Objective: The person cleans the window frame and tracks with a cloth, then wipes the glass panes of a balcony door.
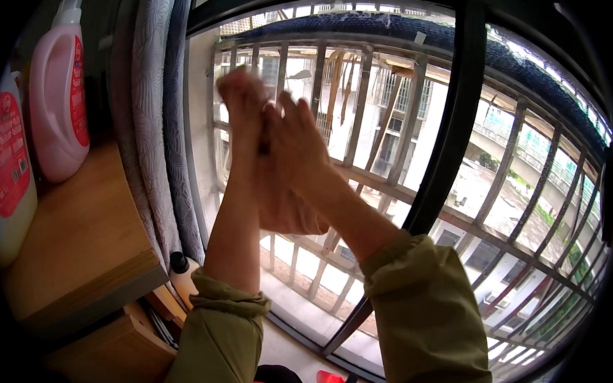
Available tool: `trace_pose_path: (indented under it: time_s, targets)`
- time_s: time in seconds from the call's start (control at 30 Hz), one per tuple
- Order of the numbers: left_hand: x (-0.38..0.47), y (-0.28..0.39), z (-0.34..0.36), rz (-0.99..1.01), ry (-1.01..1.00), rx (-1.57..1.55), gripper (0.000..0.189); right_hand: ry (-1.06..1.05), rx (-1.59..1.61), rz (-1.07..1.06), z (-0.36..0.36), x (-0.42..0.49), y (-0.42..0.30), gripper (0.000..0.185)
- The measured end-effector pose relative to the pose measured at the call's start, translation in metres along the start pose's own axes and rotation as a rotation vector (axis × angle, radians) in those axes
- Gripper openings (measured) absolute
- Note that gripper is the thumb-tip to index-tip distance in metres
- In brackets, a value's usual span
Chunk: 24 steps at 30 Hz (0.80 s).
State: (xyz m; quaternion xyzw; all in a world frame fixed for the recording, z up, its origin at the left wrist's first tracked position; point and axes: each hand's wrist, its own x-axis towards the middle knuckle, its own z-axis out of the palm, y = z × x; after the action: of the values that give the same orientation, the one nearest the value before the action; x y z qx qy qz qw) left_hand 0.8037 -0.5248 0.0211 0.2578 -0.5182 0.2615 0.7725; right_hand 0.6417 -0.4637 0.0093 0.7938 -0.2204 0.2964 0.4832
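Observation:
A pinkish-brown cloth (288,206) hangs in folds between my forearms, in front of the window pane. My left hand (244,98) is raised at the cloth's upper left and blurred by motion, with a reddish part of the fabric at its fingers. Close beside it, my right hand (298,143) grips the cloth from the right, back of the hand towards me. The top of the cloth and most of my fingertips are hidden or smeared. Behind both hands stands the glass window (380,108) in a black frame; whether the cloth touches the glass cannot be told.
A black window mullion (445,120) runs down to the right. Metal security bars (362,107) stand outside the glass. Grey patterned curtains (155,110) hang at left, beside a wooden shelf (98,204) bearing a pink detergent bottle (55,127) and another bottle (11,171). A black-capped bottle (184,278) stands lower.

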Motion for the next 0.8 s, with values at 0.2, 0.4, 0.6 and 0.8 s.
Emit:
trace_pose_path:
  time_s: [0.2, 0.4, 0.6, 0.8]
  targets:
    - [-0.165, 0.014, -0.044, -1.054, 0.308, -0.512, 0.009, -0.287, 0.100, -0.165, 0.022, -0.069, -0.037, 0.041]
    - [-0.175, 0.111, -0.019, -0.724, -0.240, 0.072, 0.018, -0.046, 0.163, -0.156, -0.023, -0.124, 0.012, 0.033]
    - [-0.051, 0.215, 0.041, 0.061, -0.428, 0.447, 0.044, 0.051, -0.367, -0.040, -0.100, -0.087, 0.110, 0.032]
    - [0.065, 0.164, 0.084, 0.163, -0.705, -0.362, 0.026, 0.081, -0.520, 0.038, -0.127, -0.038, 0.149, 0.035]
